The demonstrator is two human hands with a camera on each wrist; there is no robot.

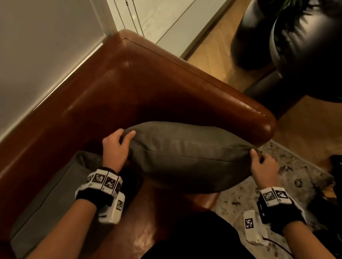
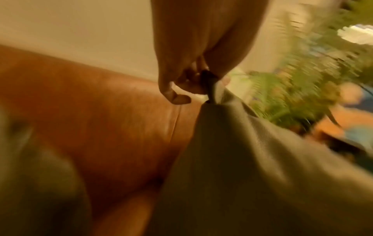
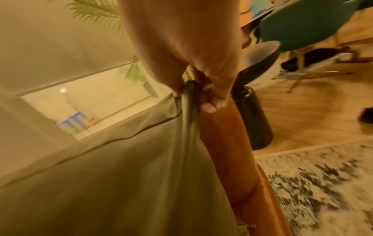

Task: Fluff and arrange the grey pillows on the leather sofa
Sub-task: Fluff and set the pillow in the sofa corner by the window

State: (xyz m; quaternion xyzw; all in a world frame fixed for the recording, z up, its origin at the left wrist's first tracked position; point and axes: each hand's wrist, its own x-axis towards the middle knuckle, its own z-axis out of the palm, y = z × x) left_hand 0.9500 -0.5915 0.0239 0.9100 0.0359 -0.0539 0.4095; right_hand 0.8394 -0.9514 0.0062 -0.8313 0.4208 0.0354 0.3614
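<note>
- Presently held: grey pillow (image 1: 185,157), plump, lifted above the seat at the armrest end of the leather sofa (image 1: 126,89), its long seam running side to side between both hands.
- Left hand (image 1: 117,145): fingers curled round the pillow's left corner, pinching the bunched fabric, as the left wrist view shows; that view is blurred.
- Right hand (image 1: 261,168): thumb and fingers pinching the pillow's right corner, the cover gathered into a fold in the grasp.
- Second grey pillow (image 1: 55,195): lying on the seat against the sofa back, below the left forearm.
- Wrist bands (image 1: 103,182): black, carrying white blocks with printed square markers, one on each wrist.
- Patterned rug (image 1: 294,174): on the wooden floor beside the sofa arm.
- Black planter (image 1: 250,36): on the floor beyond the armrest, green leaves rising from it.
</note>
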